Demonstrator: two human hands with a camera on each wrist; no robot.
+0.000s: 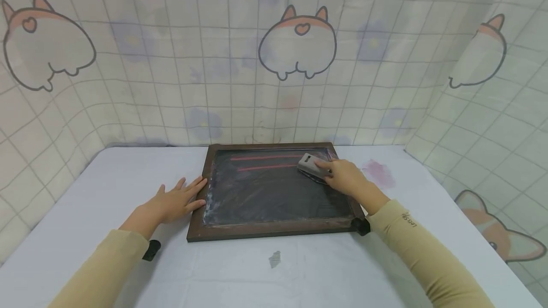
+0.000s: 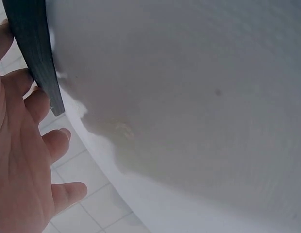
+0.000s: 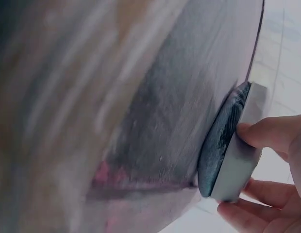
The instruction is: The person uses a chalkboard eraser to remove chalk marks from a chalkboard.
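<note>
So there's a chalkboard (image 1: pixel 274 198) lying on a white-covered table (image 1: pixel 214 274), framed in flat brown wood (image 1: pixel 274 228), its dark surface all cloudy with chalk dust. Two straight pinkish-red lines (image 1: pixel 265 168) run across the upper part. The right hand (image 1: pixel 347 177) has thumb and fingers pinched on a blocky eraser (image 1: pixel 312 165), smooth grey shell over a dark, fuzzy-looking, rounded pad, near the board's upper right corner. Left hand (image 1: pixel 173 202) is well apart from it, fingers spread and fairly straight, fingertips touching the left side of the frame.

Harder to make out: the eraser covers the board under it, the right forearm hides some of the right frame edge, and both tan sleeves (image 1: pixel 411 236) get cut off at the bottom. Right wrist view is super blurry on its left side. Can't tell what the dark lump (image 1: pixel 361 226) under the right wrist is.
</note>
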